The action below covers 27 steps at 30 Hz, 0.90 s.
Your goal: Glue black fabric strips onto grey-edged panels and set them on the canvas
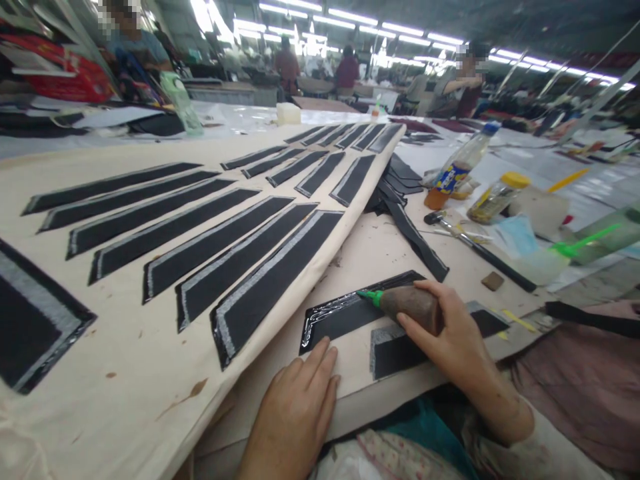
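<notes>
My right hand is wrapped round a brown glue bottle with a green nozzle, tilted so its tip is at the upper edge of a black strip. Wet, shiny glue lines that strip's top edge and left end. My left hand lies flat with fingers stretched out, fingertips at the strip's lower edge. A second black strip with a grey border lies just below, partly hidden by my right hand. On the cream cloth to the left are rows of similar black pieces with grey borders.
A hammer, a Pepsi bottle, a yellow-lidded jar and a blue mask lie or stand on the right. Loose black strips are piled beyond the cloth's edge. Several people are in the background.
</notes>
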Tool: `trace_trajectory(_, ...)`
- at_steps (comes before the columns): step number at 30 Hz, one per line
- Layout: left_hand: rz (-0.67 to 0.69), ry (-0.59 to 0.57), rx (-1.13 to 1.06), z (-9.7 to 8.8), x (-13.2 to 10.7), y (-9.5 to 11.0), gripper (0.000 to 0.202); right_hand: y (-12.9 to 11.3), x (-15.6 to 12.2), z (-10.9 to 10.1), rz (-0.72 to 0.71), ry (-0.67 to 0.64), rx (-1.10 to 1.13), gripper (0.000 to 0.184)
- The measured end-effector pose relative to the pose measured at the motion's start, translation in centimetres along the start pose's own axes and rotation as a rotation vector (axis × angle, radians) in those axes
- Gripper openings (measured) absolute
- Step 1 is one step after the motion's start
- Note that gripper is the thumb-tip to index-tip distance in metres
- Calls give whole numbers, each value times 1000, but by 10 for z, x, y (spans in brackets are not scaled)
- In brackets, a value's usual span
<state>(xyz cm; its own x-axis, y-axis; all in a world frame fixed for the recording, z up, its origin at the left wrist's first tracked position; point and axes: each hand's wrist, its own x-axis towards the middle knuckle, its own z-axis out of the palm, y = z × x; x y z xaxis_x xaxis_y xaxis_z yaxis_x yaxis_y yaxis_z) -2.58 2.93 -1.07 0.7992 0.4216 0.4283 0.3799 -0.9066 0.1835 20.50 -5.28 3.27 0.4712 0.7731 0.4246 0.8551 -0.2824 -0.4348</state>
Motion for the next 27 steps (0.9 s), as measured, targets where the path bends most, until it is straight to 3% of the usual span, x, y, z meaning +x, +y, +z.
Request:
trace_trajectory(10, 16, 8, 29, 1, -1, -1, 33, 49, 8, -19, 119, 162, -145, 49)
trace_trajectory(20, 6, 4, 31, 1, -1, -2, 33, 9, 3, -4, 46, 30, -20, 45)
trace_trajectory(27, 23, 10, 35, 0, 0, -2, 33, 53, 12, -21, 119, 162, -129, 47)
